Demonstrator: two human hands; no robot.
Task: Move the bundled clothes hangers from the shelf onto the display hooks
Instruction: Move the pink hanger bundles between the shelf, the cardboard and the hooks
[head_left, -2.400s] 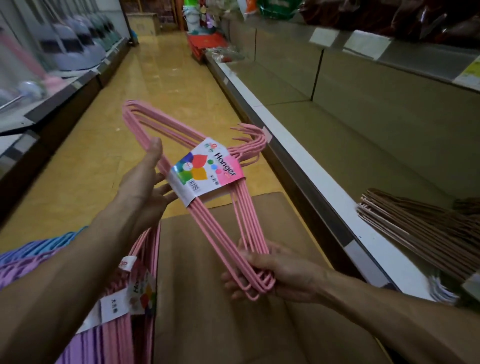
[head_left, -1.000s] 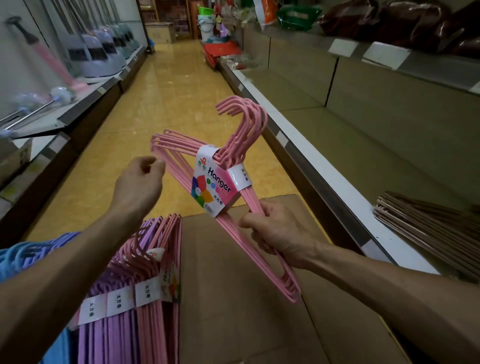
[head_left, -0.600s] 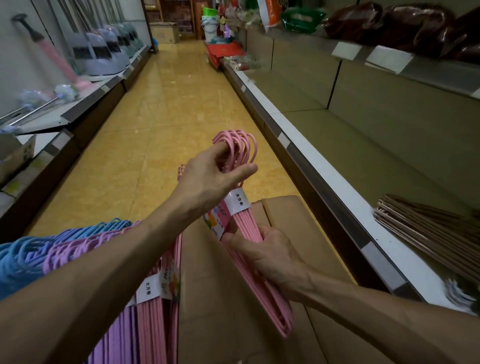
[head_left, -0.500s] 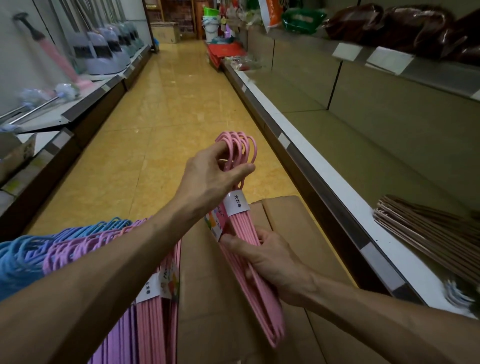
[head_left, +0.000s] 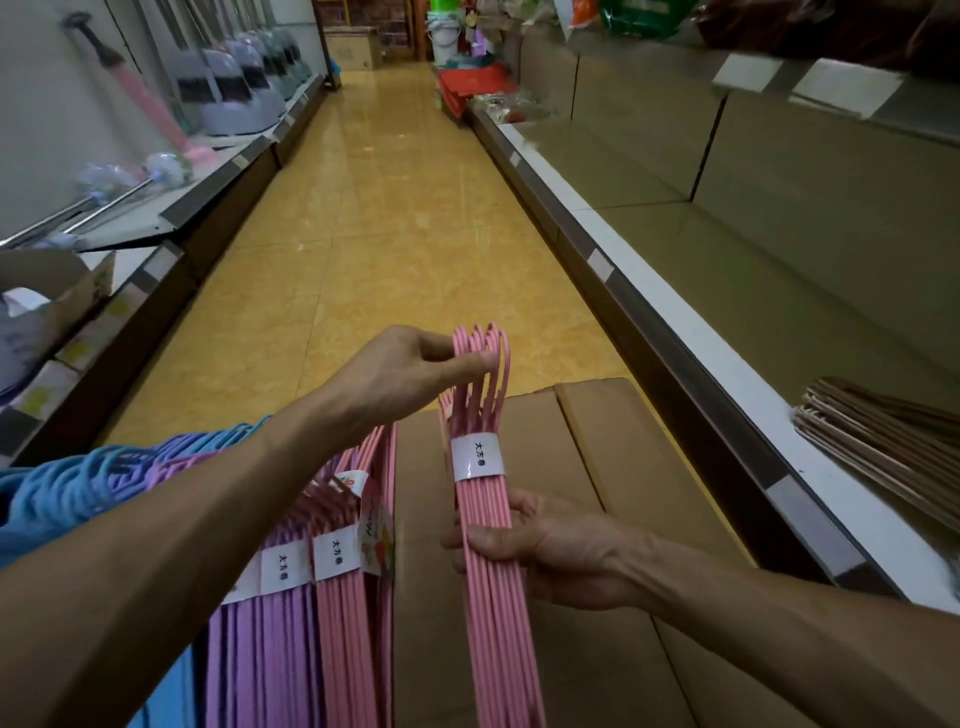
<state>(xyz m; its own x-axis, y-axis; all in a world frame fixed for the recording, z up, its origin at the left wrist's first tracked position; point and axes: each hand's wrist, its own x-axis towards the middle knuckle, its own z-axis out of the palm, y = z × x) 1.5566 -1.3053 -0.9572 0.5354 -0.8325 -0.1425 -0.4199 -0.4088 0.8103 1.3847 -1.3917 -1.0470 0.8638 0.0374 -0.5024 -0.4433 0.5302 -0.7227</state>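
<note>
Pink hanger bundle (head_left: 485, 525): held edge-on in mid-air over a cardboard box (head_left: 582, 545), hooks pointing up and away, between the two hands; a white paper band (head_left: 477, 455) wraps it just below the hooks.

Handling: looks light, thin stiff rods that I'd judge hold their shape. The band keeps the necks together, but the loose ends lower down could fan or snag, and smooth coated rods may slide in a lazy grasp.

Where to hold: best taken as it is now, one hand at the hook cluster to steer the opening, the other around the packed rods below the band to carry it.

Left hand (head_left: 395, 371): reaches in from the left, forearm stretched forward, thumb and fingertips pinching the pink hooks (head_left: 480, 345) together near their tops.

Right hand (head_left: 540, 545): comes up from lower right, palm under the bundle, fingers curled round the rods just under the band, thumb across the near side.

Already hung: rows of pink, purple hangers (head_left: 270, 623) and blue hangers (head_left: 57, 499) hang close on the left, their bands lined up; the rail or hooks they hang from I cannot make out.

Shelf (head_left: 779, 332): runs along the right; a brown hanger bundle (head_left: 893, 447) lies flat on it.

Step in hand: I'd say lining up the hooks so they slip on beside the pink ones.
</note>
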